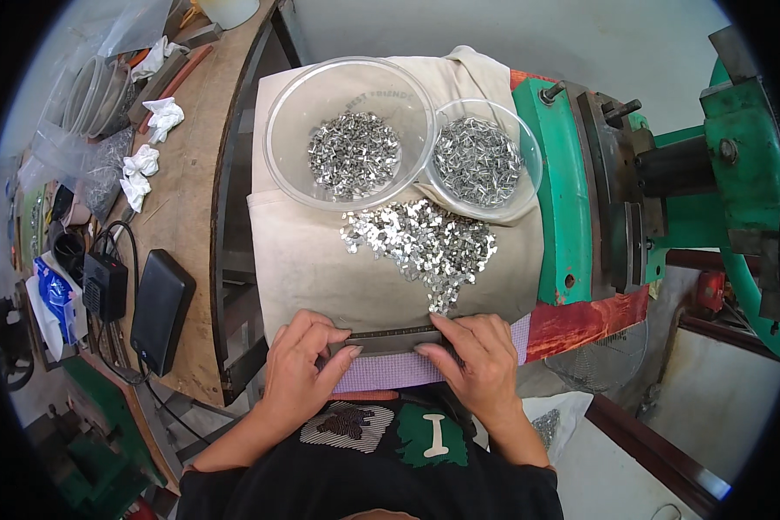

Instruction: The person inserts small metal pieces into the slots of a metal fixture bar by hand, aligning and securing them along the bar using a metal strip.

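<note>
A dark metal bar (386, 344) with a row of small slots along its far edge lies across the near edge of the cloth-covered surface. My left hand (302, 357) pinches its left end between thumb and fingers. At the other end, my right hand (477, 354) grips it the same way. Just beyond the bar is a loose pile of small shiny metal pieces (429, 247), its tip reaching close to my right fingers. Behind the pile stand a large clear tub (282, 160) of small metal parts and a smaller clear tub (533, 156) of longer metal pieces.
On the right is a green press (563, 217) with dark metal tooling. A wooden bench (186, 173) along the left carries a black power bank (162, 308), crumpled tissues (163, 117) and cables. Purple checked cloth (381, 373) lies under the bar. A fan guard (602, 355) shows lower right.
</note>
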Demonstrator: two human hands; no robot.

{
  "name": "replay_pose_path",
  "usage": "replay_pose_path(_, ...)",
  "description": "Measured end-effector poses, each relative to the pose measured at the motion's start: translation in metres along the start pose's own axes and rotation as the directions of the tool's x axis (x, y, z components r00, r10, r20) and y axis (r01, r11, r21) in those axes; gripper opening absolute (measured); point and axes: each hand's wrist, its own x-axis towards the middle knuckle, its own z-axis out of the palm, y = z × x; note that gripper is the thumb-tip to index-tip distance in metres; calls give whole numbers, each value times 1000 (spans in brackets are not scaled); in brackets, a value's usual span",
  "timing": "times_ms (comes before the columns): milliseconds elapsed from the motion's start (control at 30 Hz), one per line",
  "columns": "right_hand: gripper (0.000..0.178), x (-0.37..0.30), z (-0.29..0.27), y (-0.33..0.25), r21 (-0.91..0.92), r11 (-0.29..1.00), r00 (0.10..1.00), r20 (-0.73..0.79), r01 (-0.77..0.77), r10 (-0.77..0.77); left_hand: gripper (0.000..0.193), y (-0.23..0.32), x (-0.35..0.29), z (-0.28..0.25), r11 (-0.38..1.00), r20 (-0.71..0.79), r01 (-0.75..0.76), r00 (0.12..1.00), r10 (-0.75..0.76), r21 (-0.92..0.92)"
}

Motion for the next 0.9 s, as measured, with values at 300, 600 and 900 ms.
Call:
replay_pose_path(300,41,-2,-2,2,2,1000,1000,27,5,-5,20,0,-1,-2,1000,23,-20,1000,20,18)
replay_pose_path(600,33,-7,-1,2,13,999,999,-6,-32,33,21,-1,-3,-2,991,9,-100,995,100,86)
replay_pose_path(900,30,-19,2,15,100,989,992,-87,105,-96,27,-11,-12,1,927,15,-343,938,345,149)
